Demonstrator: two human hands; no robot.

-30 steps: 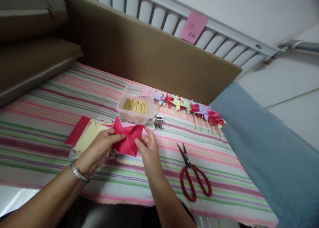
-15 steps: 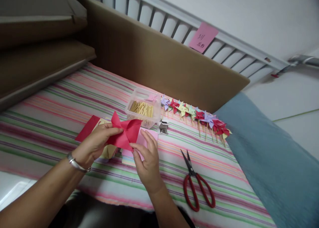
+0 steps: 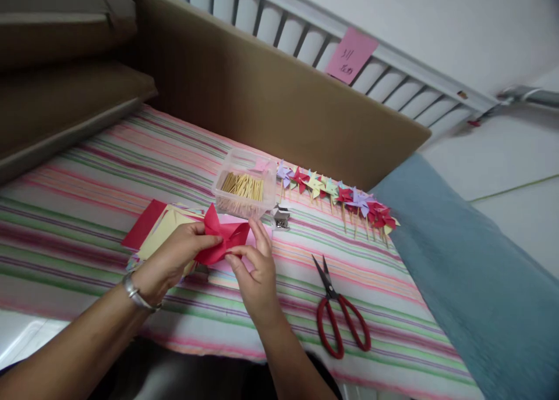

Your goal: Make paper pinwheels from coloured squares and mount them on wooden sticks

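Observation:
A red paper pinwheel (image 3: 225,240), partly folded, is held between both hands above the striped cloth (image 3: 87,213). My left hand (image 3: 174,257) pinches its left side with thumb on top. On its lower right corner my right hand (image 3: 255,272) closes thumb and forefinger, while the other fingers stretch out. Under the hands lies a pile of coloured paper squares (image 3: 157,231), red, yellow and pink. A silver bracelet circles my left wrist.
Just behind the hands stands a clear plastic box of wooden sticks (image 3: 244,187). A row of finished pinwheels on sticks (image 3: 336,199) lies to its right, a small metal clip (image 3: 280,216) beside the box. Red-handled scissors (image 3: 338,315) lie at the right. A cardboard sheet (image 3: 271,103) stands behind.
My right hand has gone from lying open beside the pinwheel to pinching its lower right corner. The pinwheel has folded flatter and dropped a little toward the paper pile.

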